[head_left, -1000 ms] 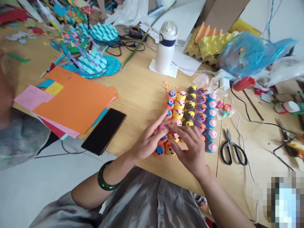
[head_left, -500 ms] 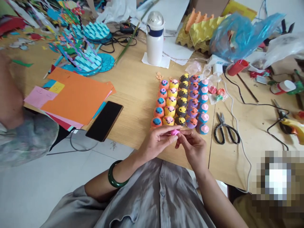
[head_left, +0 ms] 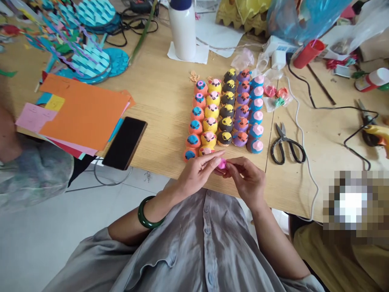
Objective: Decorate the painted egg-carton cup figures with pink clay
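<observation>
A small lump of bright pink modelling clay (head_left: 223,163) is between my two hands at the table's near edge. My left hand (head_left: 196,173) grips it from the left, fingers fairly straight and pressed near the thumb. From the other side, the thumb and fingertips of my right hand (head_left: 247,178) pinch the lump. Just beyond stand rows of small round painted figures: orange ones with blue tops (head_left: 195,127), yellow with pink (head_left: 212,110), black with yellow (head_left: 227,110), purple with orange (head_left: 242,110) and blue with pink (head_left: 257,117). My left fingers hide part of the nearest yellow one.
Black-handled scissors (head_left: 283,148) lie right of the figures, beside a white cable (head_left: 299,121). To the left are a phone (head_left: 125,142) and orange paper (head_left: 88,113). A white bottle (head_left: 183,34) stands behind. A person's arm (head_left: 9,138) is at far left.
The view has tilted down and shifted, so the things on the table appear higher and mostly further left. Both hands still hold the pink clay, with the fingers slightly shifted around it.
</observation>
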The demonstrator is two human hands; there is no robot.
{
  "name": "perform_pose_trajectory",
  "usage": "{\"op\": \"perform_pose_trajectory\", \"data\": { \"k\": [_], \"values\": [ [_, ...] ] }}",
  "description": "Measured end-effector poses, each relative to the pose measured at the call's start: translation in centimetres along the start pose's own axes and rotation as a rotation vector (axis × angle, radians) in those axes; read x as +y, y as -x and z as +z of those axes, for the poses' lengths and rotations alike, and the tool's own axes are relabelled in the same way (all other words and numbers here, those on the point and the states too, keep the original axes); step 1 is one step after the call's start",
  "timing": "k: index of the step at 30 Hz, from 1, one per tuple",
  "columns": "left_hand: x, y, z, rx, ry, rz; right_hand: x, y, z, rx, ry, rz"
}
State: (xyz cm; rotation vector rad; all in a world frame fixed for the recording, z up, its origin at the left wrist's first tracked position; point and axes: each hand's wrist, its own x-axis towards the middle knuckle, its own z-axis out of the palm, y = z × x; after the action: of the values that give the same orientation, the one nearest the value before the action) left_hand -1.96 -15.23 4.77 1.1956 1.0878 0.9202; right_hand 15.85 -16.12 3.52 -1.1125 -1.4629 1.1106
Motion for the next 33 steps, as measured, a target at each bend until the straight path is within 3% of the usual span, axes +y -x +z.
{"op": "perform_pose_trajectory", "data": {
  "k": [7, 17, 25, 30, 33],
  "values": [
    [-0.1, 0.0, 0.4, 0.069, 0.141, -0.004, -0.3, 0.0, -0.1, 0.002, -0.177, 0.148],
    [0.2, -0.1, 0.6, 0.047, 0.193, -0.054, 0.2, 0.4, -0.1, -0.018, -0.103, 0.111],
    [0.3, -0.2, 0.1, -0.008, 0.112, -0.036, -0.1, 0.3, 0.0, -0.042, -0.018, 0.033],
    [0.5, -0.2, 0.0, 0.079, 0.110, -0.009, -1.3, 0.1, -0.1, 0.043, -0.285, 0.179],
    [0.9, -0.3, -0.1, 0.116, 0.216, -0.039, -1.6, -0.4, -0.5, 0.133, -0.470, 0.274]
  ]
}}
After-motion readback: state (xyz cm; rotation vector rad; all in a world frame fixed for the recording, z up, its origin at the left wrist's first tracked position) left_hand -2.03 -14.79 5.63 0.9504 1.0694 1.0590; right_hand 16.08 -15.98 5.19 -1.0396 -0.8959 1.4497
